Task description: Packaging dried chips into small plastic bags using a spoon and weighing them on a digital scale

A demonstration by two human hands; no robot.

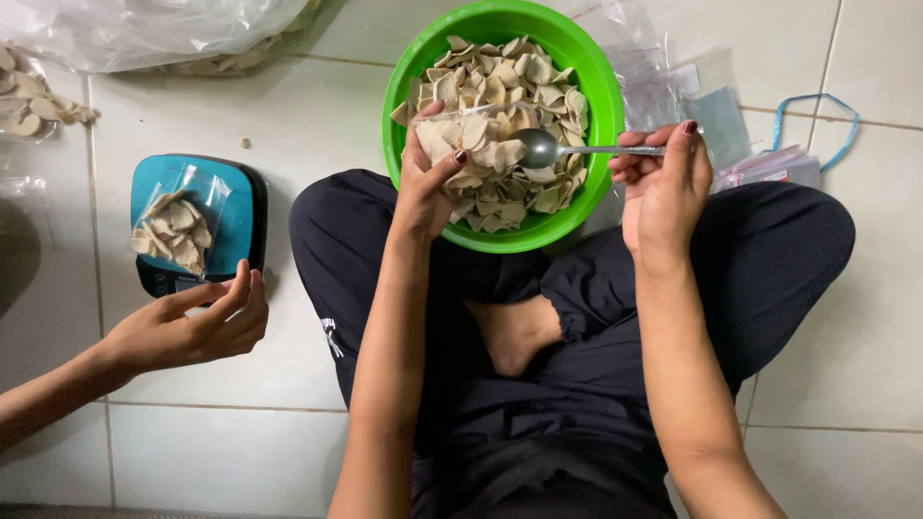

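Observation:
A green bowl [598, 106] full of pale chips [510, 72] rests against my crossed legs. My left hand [423, 187] holds a small clear bag [481, 135] of chips upright over the bowl. My right hand [663, 183] grips a metal spoon [553, 149] by its handle, its bowl at the bag's mouth.
On the tiled floor at left, a blue and black kitchen scale [245, 207] carries a filled clear bag [178, 226]. Another person's hand [197, 327] rests beside it. Empty clear bags [673, 86] lie right of the bowl, and a large plastic bag [144, 29] lies at top left.

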